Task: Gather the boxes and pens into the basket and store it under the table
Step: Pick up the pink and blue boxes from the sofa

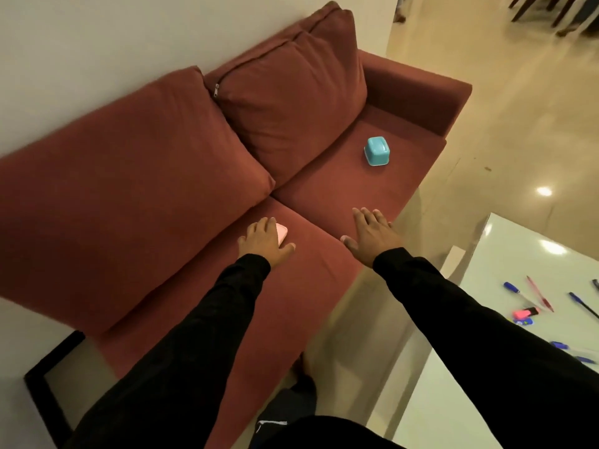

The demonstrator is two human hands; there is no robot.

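Note:
My left hand [264, 241] lies over a small pink box [282, 234] on the near seat of a red sofa, fingers curled around it. Only the box's right edge shows past my fingers. My right hand [369, 233] hovers flat and spread over the seat's front edge, holding nothing. A teal box [377, 151] stands on the far seat cushion, well beyond both hands. Several pens [538, 293] and a pink highlighter [526, 313] lie scattered on the white table [505, 247] at the right. No basket is in view.
The red sofa [324, 286] stands against a white wall with two large back cushions [146, 189]. A black frame [48, 367] sits on the floor at the sofa's near end. Glossy beige floor [518, 124] stretches right, with dark chair legs [551, 11] far off.

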